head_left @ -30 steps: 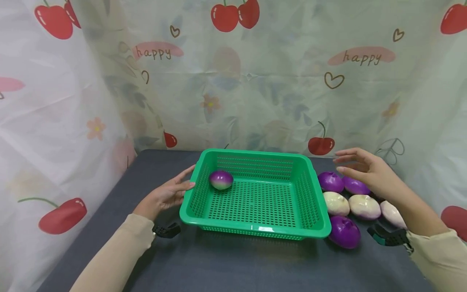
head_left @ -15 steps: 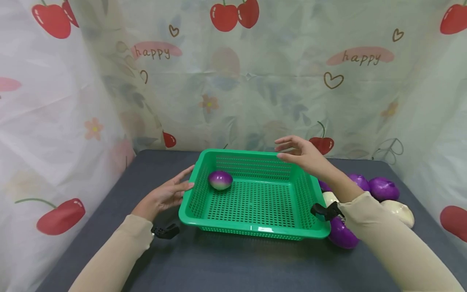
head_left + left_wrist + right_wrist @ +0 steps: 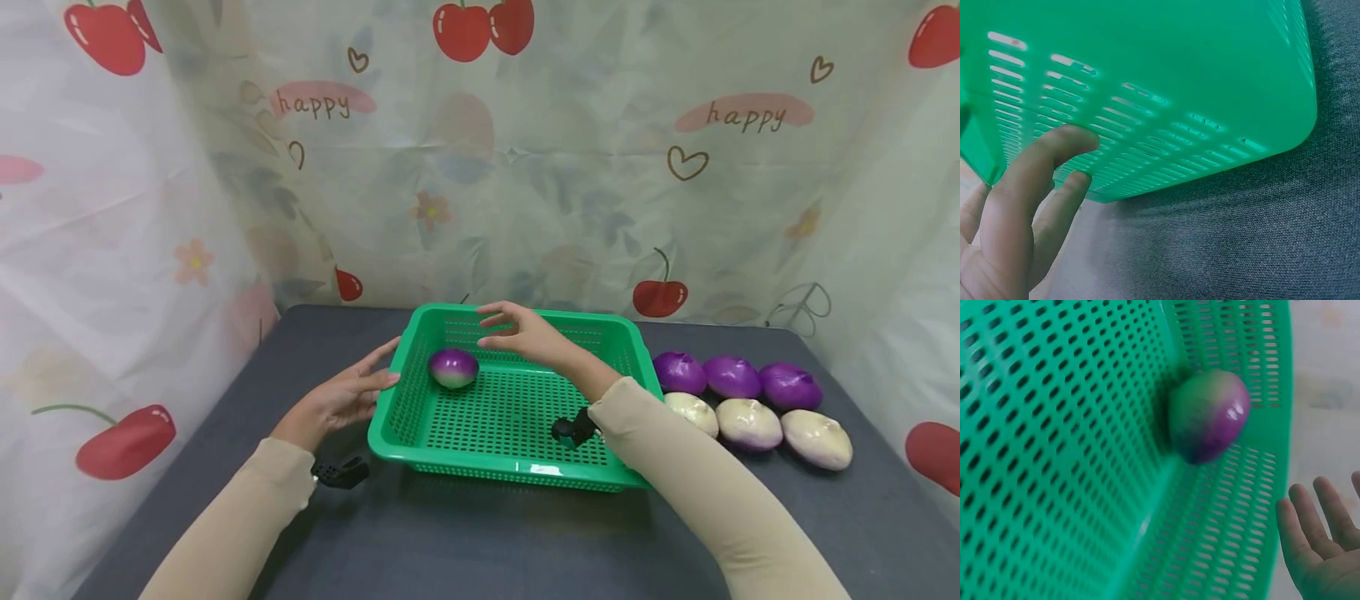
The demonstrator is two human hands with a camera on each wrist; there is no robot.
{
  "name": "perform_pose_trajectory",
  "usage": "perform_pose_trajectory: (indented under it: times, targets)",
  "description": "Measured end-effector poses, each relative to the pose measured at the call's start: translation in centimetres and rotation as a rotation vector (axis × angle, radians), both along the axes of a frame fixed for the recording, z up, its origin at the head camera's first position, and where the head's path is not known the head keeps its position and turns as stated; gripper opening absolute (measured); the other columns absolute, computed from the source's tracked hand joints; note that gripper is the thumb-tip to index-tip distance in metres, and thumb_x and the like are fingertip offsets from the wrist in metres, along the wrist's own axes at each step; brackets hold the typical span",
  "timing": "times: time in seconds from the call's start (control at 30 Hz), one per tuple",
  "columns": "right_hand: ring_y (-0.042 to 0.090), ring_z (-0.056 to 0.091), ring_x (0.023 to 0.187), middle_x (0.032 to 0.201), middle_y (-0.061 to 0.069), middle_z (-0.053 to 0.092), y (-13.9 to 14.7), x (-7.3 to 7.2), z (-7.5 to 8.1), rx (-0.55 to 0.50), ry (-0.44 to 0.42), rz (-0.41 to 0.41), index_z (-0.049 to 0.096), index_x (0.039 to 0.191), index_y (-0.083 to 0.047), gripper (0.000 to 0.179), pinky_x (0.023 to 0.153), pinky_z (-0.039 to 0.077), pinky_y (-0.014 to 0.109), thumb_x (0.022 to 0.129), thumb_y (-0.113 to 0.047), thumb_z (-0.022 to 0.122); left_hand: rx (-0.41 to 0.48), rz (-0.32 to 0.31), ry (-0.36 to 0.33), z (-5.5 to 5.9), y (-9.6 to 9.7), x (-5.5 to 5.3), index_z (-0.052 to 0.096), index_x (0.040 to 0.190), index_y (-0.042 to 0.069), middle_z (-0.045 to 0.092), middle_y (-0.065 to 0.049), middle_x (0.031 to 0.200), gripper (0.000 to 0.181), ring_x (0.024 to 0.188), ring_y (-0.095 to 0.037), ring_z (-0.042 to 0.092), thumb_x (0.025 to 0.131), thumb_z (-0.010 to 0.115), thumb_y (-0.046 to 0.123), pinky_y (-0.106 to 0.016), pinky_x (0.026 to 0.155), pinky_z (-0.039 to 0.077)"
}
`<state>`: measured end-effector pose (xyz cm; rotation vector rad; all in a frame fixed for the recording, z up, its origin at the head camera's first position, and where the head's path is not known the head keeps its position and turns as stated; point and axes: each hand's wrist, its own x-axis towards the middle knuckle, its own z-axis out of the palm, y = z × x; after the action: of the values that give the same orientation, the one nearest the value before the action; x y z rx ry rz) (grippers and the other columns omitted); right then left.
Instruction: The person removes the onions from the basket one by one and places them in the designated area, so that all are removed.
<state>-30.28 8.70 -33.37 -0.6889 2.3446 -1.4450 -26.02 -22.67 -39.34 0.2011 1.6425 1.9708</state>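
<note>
A green plastic basket (image 3: 517,479) with slotted walls stands on the dark tabletop. My left hand (image 3: 337,400) holds its left side, thumb at the rim and bent fingers (image 3: 1054,147) against the outer wall. Inside, near the back left corner, lies a purple-and-white turnip (image 3: 453,368). My right hand (image 3: 528,333) hovers over the basket, right of that turnip and apart from it, holding nothing. In the right wrist view, its fingers (image 3: 1310,519) are spread beyond the basket rim, and the turnip (image 3: 1210,415) rests against the wall.
Right of the basket sit several more turnips: a back row of purple ones (image 3: 732,378) and a front row of pale ones (image 3: 748,425). My right sleeve (image 3: 697,483) covers the table in front of them. A printed curtain (image 3: 525,208) hangs behind the table.
My right hand has travelled left, from above the turnips at the right to over the basket. The left hand, basket and turnip inside have stayed put. The front purple turnip is now hidden behind my sleeve.
</note>
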Motion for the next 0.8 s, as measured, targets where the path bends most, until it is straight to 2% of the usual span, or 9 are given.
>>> perform_pose_trajectory:
  times: [0.17, 0.3, 0.47, 0.6, 0.8]
  targets:
    - [0.035, 0.042, 0.135, 0.145, 0.015, 0.045, -1.9, -0.8, -1.6, 0.025, -0.029, 0.023, 0.042, 0.146, -0.018, 0.061, 0.105, 0.043, 0.05, 0.092, -0.022, 0.068, -0.008, 0.004, 0.0, 0.0, 0.2, 0.0, 0.004, 0.156, 0.038, 0.039, -0.021, 0.146, 0.077, 0.092, -0.018, 0.071, 0.101, 0.051, 0.011, -0.038, 0.081, 0.059]
    - [0.035, 0.035, 0.139, 0.151, 0.018, 0.038, -2.9, -1.2, -2.9, 0.091, -0.04, 0.084, 0.038, 0.149, -0.012, 0.063, 0.108, 0.039, 0.051, 0.093, -0.023, 0.066, -0.015, -0.005, 0.002, -0.2, 0.3, 0.2, 0.002, 0.156, 0.036, 0.041, -0.019, 0.144, 0.077, 0.092, -0.019, 0.07, 0.101, 0.051, 0.011, -0.039, 0.082, 0.059]
    - [0.035, 0.03, 0.143, 0.155, 0.013, 0.032, -4.0, -1.6, -3.9, 0.15, -0.042, 0.154, 0.035, 0.151, -0.012, 0.064, 0.11, 0.039, 0.049, 0.095, -0.023, 0.064, -0.019, 0.001, 0.002, -0.4, 0.2, 0.3, 0.003, 0.156, 0.036, 0.041, -0.019, 0.144, 0.077, 0.092, -0.018, 0.071, 0.101, 0.052, 0.012, -0.039, 0.082, 0.059]
    - [0.034, 0.035, 0.14, 0.156, 0.01, 0.031, -4.7, -2.0, -4.1, 0.206, -0.035, 0.188, 0.035, 0.151, -0.016, 0.064, 0.108, 0.041, 0.047, 0.094, -0.023, 0.064, -0.023, 0.003, 0.016, -0.3, 0.2, 0.2, 0.004, 0.156, 0.038, 0.041, -0.019, 0.144, 0.077, 0.093, -0.018, 0.071, 0.101, 0.052, 0.013, -0.04, 0.082, 0.059]
    - [0.029, 0.045, 0.131, 0.15, 0.014, 0.038, -5.0, -2.3, -4.2, 0.271, -0.017, 0.212, 0.038, 0.15, -0.015, 0.065, 0.102, 0.046, 0.04, 0.092, -0.018, 0.067, -0.015, 0.003, 0.013, -0.1, 0.1, 0.0, 0.004, 0.156, 0.038, 0.053, -0.013, 0.133, 0.076, 0.091, -0.018, 0.071, 0.102, 0.05, 0.012, -0.039, 0.081, 0.059]
